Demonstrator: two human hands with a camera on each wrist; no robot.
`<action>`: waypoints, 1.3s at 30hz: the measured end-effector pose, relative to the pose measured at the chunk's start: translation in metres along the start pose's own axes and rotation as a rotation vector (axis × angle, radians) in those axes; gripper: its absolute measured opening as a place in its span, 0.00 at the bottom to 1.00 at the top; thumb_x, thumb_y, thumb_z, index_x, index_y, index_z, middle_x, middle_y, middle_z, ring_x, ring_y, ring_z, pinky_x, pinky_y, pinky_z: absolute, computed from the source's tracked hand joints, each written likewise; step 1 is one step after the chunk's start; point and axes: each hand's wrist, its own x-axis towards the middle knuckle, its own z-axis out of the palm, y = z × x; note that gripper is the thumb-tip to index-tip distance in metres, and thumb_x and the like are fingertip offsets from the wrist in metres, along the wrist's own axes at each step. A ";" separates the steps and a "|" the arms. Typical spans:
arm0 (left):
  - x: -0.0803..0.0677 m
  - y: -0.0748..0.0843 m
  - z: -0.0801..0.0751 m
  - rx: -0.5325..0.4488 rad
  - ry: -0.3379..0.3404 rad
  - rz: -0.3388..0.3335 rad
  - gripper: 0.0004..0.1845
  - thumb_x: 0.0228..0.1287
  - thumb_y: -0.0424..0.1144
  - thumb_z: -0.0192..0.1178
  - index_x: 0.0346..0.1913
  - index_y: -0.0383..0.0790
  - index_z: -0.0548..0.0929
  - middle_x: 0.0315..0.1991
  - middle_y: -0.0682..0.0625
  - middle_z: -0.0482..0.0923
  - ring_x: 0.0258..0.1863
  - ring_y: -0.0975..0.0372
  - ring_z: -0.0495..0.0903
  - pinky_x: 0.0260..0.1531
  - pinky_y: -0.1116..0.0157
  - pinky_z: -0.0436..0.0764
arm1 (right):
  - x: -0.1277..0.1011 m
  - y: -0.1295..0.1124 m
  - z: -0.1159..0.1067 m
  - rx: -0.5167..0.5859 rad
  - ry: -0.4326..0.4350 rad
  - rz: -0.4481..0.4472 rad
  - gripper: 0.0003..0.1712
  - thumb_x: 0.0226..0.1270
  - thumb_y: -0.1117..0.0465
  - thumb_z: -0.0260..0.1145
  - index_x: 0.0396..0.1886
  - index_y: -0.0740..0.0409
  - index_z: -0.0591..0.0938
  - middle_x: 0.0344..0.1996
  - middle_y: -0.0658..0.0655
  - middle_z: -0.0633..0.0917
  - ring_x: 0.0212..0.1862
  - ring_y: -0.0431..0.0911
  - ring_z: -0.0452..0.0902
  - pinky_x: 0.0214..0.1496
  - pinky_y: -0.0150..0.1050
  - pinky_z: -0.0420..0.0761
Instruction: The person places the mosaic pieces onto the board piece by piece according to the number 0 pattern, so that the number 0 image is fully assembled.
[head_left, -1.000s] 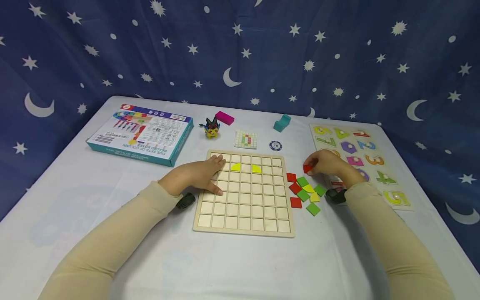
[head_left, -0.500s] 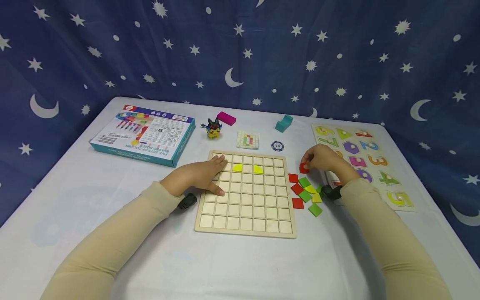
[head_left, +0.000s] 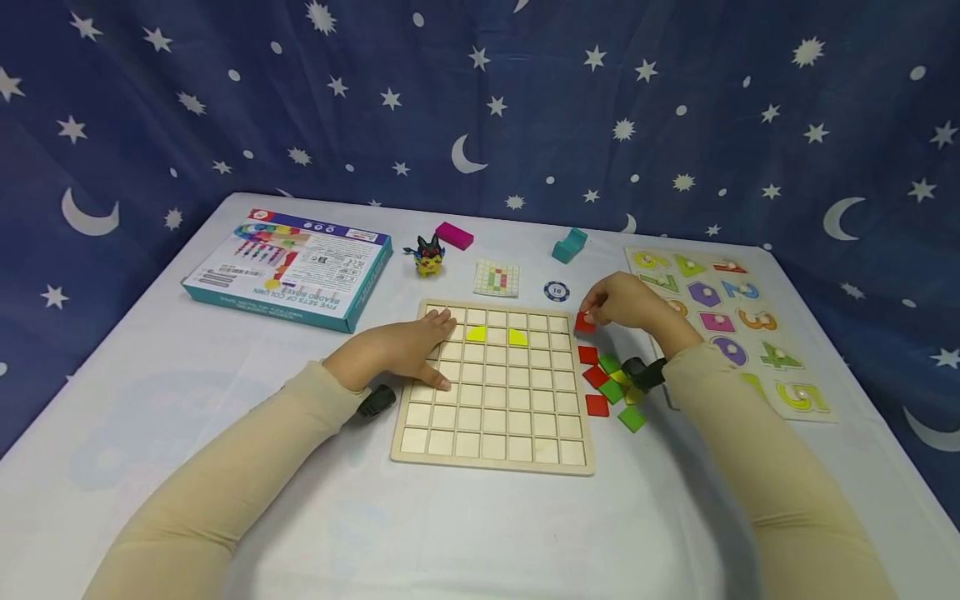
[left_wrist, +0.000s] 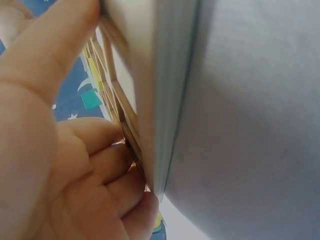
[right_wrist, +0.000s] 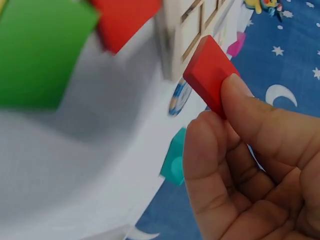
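So by my reading this one's early days. The wooden grid board (head_left: 495,396) has just one yellow quarter piece (head_left: 476,334) and a second yellow quarter piece (head_left: 518,337) sitting in it, both in the second row from its far edge with a cell between them. Every other cell I can see is bare, though the left hand (head_left: 397,346) hides a few on the board's left side. That hand's spread out, fingers and thumb on the board, looks like it's steadying it.

Right hand (head_left: 621,302) is pinching a red square tile (right_wrist: 206,75) between thumb and fingers, just off the board's right edge, near the far corner. Not in a cell yet, and I can't tell if it's touching the board.

Left to do, I'd guess: most of it. Beside the board's right edge there's a loose spread of red tiles (head_left: 597,406), green tiles (head_left: 632,418) and some yellow bits (head_left: 632,397). Can't give a full count cos the black wrist camera (head_left: 651,375) covers part of it. The pattern card (head_left: 497,278) lies just past the board's far edge, printed too small for me to check against
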 end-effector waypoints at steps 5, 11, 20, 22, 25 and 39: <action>0.000 -0.001 0.000 0.000 0.000 -0.002 0.54 0.53 0.56 0.63 0.72 0.32 0.44 0.73 0.40 0.35 0.73 0.50 0.35 0.70 0.53 0.45 | 0.004 -0.012 0.006 0.036 -0.010 -0.027 0.08 0.58 0.67 0.63 0.38 0.64 0.83 0.28 0.55 0.80 0.33 0.47 0.72 0.36 0.36 0.74; 0.000 -0.002 0.001 0.006 -0.008 -0.010 0.54 0.53 0.56 0.63 0.72 0.32 0.44 0.73 0.40 0.35 0.73 0.51 0.35 0.70 0.53 0.45 | 0.013 -0.027 0.020 0.045 -0.033 -0.048 0.07 0.58 0.66 0.64 0.37 0.63 0.84 0.26 0.54 0.80 0.30 0.45 0.72 0.34 0.35 0.74; 0.001 -0.002 0.001 0.011 -0.012 -0.002 0.54 0.53 0.57 0.62 0.72 0.33 0.43 0.73 0.41 0.34 0.73 0.51 0.35 0.70 0.53 0.45 | 0.025 -0.051 0.038 0.089 -0.041 -0.020 0.07 0.57 0.67 0.66 0.36 0.63 0.84 0.26 0.54 0.80 0.29 0.45 0.74 0.33 0.34 0.75; 0.001 -0.001 0.000 0.009 -0.011 0.002 0.54 0.53 0.57 0.62 0.72 0.33 0.43 0.73 0.41 0.34 0.73 0.50 0.35 0.70 0.53 0.45 | 0.027 -0.056 0.042 0.106 -0.048 -0.019 0.06 0.57 0.67 0.67 0.36 0.62 0.84 0.27 0.54 0.80 0.29 0.45 0.74 0.34 0.34 0.76; 0.001 0.001 -0.001 0.004 -0.012 0.003 0.54 0.53 0.56 0.63 0.72 0.32 0.43 0.73 0.40 0.35 0.73 0.50 0.34 0.70 0.53 0.45 | 0.030 -0.062 0.047 0.104 -0.059 -0.037 0.06 0.58 0.66 0.66 0.36 0.61 0.84 0.28 0.54 0.81 0.30 0.44 0.74 0.35 0.34 0.76; 0.000 0.002 -0.001 0.000 -0.015 -0.014 0.54 0.54 0.56 0.63 0.72 0.33 0.44 0.73 0.41 0.35 0.73 0.50 0.35 0.70 0.53 0.44 | 0.037 -0.083 0.063 0.094 -0.084 -0.082 0.05 0.57 0.65 0.66 0.34 0.60 0.85 0.26 0.53 0.81 0.29 0.43 0.73 0.32 0.32 0.75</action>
